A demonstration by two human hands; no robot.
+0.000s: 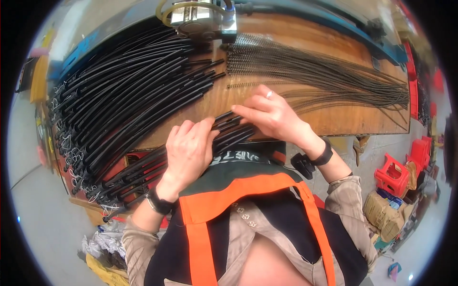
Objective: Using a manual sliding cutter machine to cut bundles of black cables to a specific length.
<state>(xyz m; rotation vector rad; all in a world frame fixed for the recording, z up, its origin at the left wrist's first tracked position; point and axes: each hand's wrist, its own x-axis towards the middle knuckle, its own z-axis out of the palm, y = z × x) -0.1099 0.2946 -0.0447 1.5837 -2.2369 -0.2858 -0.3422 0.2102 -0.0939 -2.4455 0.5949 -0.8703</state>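
My left hand (189,148) is closed around a thin black tube (223,116), close to the front edge of the table. At that tube's end, the fingertips of my right hand (272,117) are pinched together, with the other fingers curled in. Whether anything small sits inside that pinch is hidden. Several more black tubes (234,137) lie below and beside my hands, their ends pointing right. A big heap of black tubes (138,90) fills the left side, with white strings at the far-left ends. Beyond my right hand lies a bundle of long thin metal springs (305,71).
A metal machine head (200,21) with a yellowish hose stands at the back of the wooden table (334,125). Blue rails (353,35) run along the rear. On the right are a red bin (413,81), red stools (393,172) and a brown sack (381,214) on the floor.
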